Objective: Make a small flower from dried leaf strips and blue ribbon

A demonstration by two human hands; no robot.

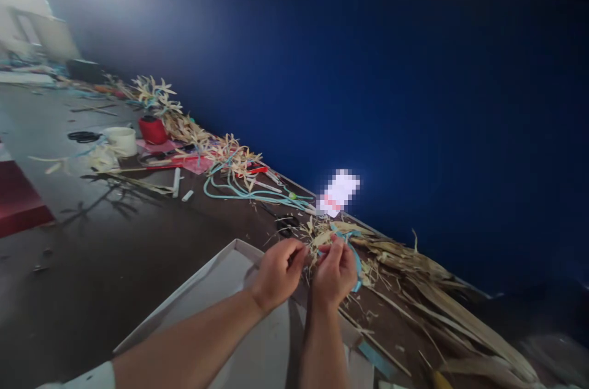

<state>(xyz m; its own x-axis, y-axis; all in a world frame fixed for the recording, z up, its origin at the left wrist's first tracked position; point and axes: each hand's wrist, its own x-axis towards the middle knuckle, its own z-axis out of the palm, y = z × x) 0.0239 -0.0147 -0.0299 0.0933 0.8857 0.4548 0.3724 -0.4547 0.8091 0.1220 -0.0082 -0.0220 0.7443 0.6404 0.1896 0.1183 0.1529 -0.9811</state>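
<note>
My left hand is closed, thumb against the fingers, above the far corner of a shallow pale box. Just right of it, my right hand is pinched too, its fingertips close to a tangle of pale dry strips. Whatever sits between the fingers of either hand is too small to make out. A light blue ribbon lies right behind my right hand. Black scissors rest on the dark table beyond my left hand.
Long dry husks run along the table's right edge, beside a blue partition. Farther left lie a turquoise cord, straw-like flowers, a red spool, a white tape roll and more black scissors.
</note>
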